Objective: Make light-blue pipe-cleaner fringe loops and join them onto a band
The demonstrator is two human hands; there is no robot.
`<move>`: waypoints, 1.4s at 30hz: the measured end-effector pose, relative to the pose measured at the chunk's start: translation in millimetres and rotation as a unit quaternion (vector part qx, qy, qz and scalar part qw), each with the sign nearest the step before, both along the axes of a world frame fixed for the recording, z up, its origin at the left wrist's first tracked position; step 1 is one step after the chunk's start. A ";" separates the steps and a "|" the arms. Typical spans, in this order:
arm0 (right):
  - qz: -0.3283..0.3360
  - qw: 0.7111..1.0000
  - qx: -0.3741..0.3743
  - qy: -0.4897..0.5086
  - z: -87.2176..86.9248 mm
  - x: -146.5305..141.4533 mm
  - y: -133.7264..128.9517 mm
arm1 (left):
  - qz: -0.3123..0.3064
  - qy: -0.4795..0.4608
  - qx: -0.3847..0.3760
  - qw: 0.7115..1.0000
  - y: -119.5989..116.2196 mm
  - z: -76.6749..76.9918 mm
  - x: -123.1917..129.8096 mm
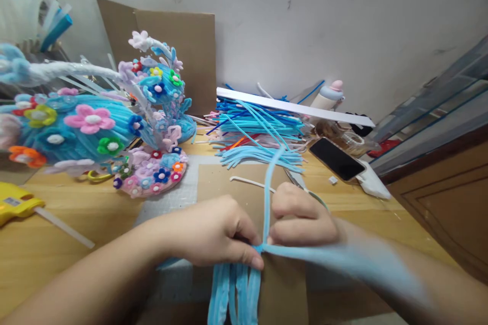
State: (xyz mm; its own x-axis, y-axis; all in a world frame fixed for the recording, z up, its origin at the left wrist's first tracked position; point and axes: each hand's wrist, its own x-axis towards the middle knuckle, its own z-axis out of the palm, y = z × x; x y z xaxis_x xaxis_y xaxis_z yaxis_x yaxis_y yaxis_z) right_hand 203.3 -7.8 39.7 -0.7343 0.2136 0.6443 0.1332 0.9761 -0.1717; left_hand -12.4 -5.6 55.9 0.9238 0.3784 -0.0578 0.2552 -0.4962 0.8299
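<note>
Left hand [213, 231]: thumb and fingers pinched the near blue bundle [242, 292].
Right hand [305, 216]: fingers curled beside the upright strand [268, 193]; hold couldn't be told.

Both arms are bare along the whole length in view. The left forearm [107, 259] is smooth in outline and tapers to a narrower wrist; the left hand [217, 233], ungloved, has a broad, rounded back and a blunt-tipped thumb. The right forearm [450, 279], of similar tapering form, is partly hidden and soft in outline; the right hand [305, 216], also ungloved, shows rounded knuckles. Fingernail detail is too small to tell.
</note>
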 end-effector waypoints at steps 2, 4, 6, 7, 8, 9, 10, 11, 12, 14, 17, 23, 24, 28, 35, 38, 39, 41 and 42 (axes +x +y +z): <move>-0.009 0.997 -0.079 -0.009 0.4 -1.2 -2.1 | 0.012 0.006 0.009 1.000 -0.3 -0.2 0.5; -0.002 0.987 -0.146 -0.068 6.3 -1.6 -3.4 | 0.025 0.015 0.013 0.999 0.0 -1.0 1.6; 0.002 0.964 -0.233 -0.127 14.6 -0.4 -4.3 | 0.046 0.028 0.014 0.998 0.6 -2.1 3.1; -0.008 0.950 -0.281 -0.137 18.6 0.7 -4.9 | 0.058 0.037 0.018 0.997 0.8 -2.7 3.9; -0.028 0.935 -0.327 -0.137 22.0 1.8 -5.8 | 0.072 0.048 0.027 0.996 1.0 -3.5 4.7; -0.055 0.921 -0.364 -0.129 24.5 2.6 -7.0 | 0.089 0.060 0.039 0.993 1.1 -4.5 5.5; -0.085 0.909 -0.391 -0.121 25.7 3.0 -8.6 | 0.108 0.073 0.055 0.990 1.0 -5.8 6.4; -0.118 0.899 -0.406 -0.116 25.5 2.6 -10.4 | 0.126 0.085 0.072 0.986 0.8 -7.2 7.4; -0.151 0.892 -0.411 -0.117 23.7 1.4 -12.5 | 0.145 0.096 0.088 0.981 0.4 -8.8 8.4; -0.213 0.888 -0.394 -0.102 15.5 -3.3 -16.7 | 0.182 0.114 0.120 0.969 -0.7 -12.1 10.4; -0.284 0.890 -0.355 -0.031 -2.2 -13.1 -21.0 | 0.217 0.137 0.158 0.953 -2.3 -16.4 12.4; -0.285 0.862 -0.419 0.032 -14.6 -24.2 -17.6 | 0.226 0.141 0.202 0.943 -1.5 -22.9 10.7; -0.280 0.849 -0.447 0.037 -14.0 -24.7 -16.0 | 0.223 0.135 0.198 0.945 -0.8 -23.7 10.3; -0.254 0.820 -0.509 0.064 -18.1 -24.7 -9.9 | 0.226 0.113 0.179 0.951 2.4 -25.6 10.0; -0.168 0.830 -0.521 0.103 -45.5 -18.8 -1.1 | 0.207 0.106 -0.015 0.973 12.8 -25.7 8.2; -0.106 0.849 -0.509 0.089 -49.6 -16.4 2.4 | 0.186 0.097 -0.068 0.975 17.6 -28.0 7.7; -0.084 0.857 -0.502 0.076 -49.9 -15.9 3.2 | 0.179 0.095 -0.073 0.977 18.9 -29.6 7.9; -0.066 0.864 -0.496 0.052 -50.4 -15.6 3.9 | 0.178 0.093 -0.079 0.976 21.0 -33.3 8.5; -0.079 0.860 -0.502 0.054 -50.9 -15.8 3.8 | 0.178 0.096 -0.083 0.976 21.9 -35.2 8.8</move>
State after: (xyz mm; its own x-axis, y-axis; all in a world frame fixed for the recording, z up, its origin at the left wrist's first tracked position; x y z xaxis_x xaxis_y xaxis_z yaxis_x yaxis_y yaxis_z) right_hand 187.5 -4.0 -11.3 -0.5924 0.7933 0.1404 0.1809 0.3008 -0.9364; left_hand -3.7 16.3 20.7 0.7013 0.6440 -0.3057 0.5461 -0.2096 0.8111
